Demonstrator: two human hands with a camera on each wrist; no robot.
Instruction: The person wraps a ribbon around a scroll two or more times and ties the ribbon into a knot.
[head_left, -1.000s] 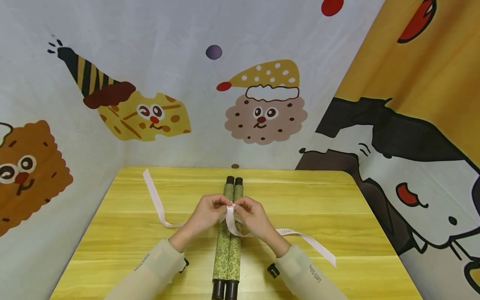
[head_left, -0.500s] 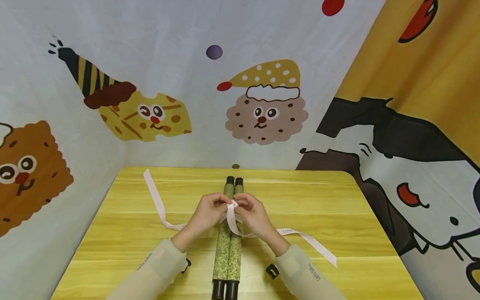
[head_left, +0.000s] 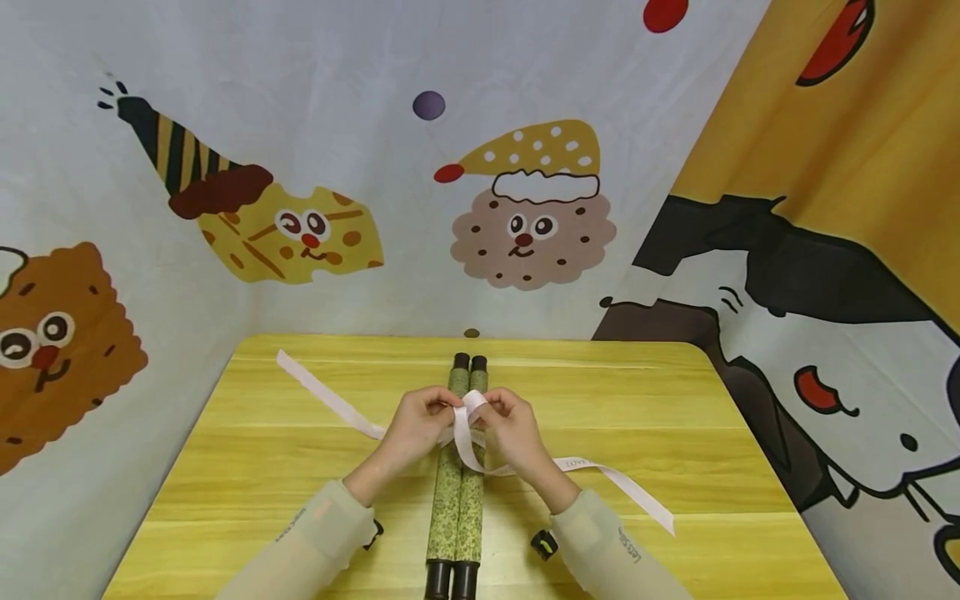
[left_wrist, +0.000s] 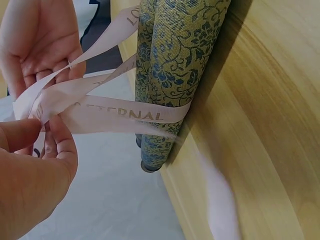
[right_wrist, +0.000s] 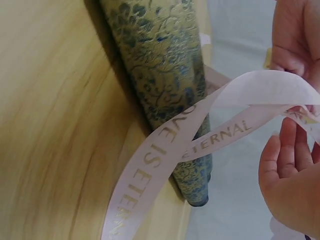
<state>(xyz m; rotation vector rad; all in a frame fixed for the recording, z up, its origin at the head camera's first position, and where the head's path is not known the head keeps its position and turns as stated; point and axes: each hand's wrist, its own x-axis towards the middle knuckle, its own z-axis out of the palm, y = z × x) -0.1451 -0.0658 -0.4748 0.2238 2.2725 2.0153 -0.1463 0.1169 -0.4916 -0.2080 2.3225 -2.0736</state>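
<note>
Two scrolls (head_left: pixel 453 508) in green-gold floral brocade, with dark end caps, lie side by side on the table. A pale pink ribbon (head_left: pixel 617 479), printed "LOVE IS ETERNAL" in gold, passes round them and stands up in a loop (head_left: pixel 474 402) between the hands. My left hand (head_left: pixel 422 425) pinches the ribbon between thumb and fingertips above the scrolls; the left wrist view shows this pinch (left_wrist: pixel 44 124) closely. My right hand (head_left: pixel 517 433) has its fingers curled at the ribbon on the loop's right side. In the right wrist view its fingers (right_wrist: pixel 286 150) sit just under the loop, their tips partly hidden.
The wood-grain table (head_left: pixel 645 400) carries both loose ribbon tails, one running to the far left (head_left: pixel 322 392), the other to the right. A cloth printed with cartoon figures (head_left: pixel 330 233) hangs behind. Dark wrist straps (head_left: pixel 543 544) show under the sleeves.
The ribbon loop between the hands has risen and opened wider. The left tail has been drawn in towards the scrolls and straightened. Hands have shifted only slightly; the scrolls stay put.
</note>
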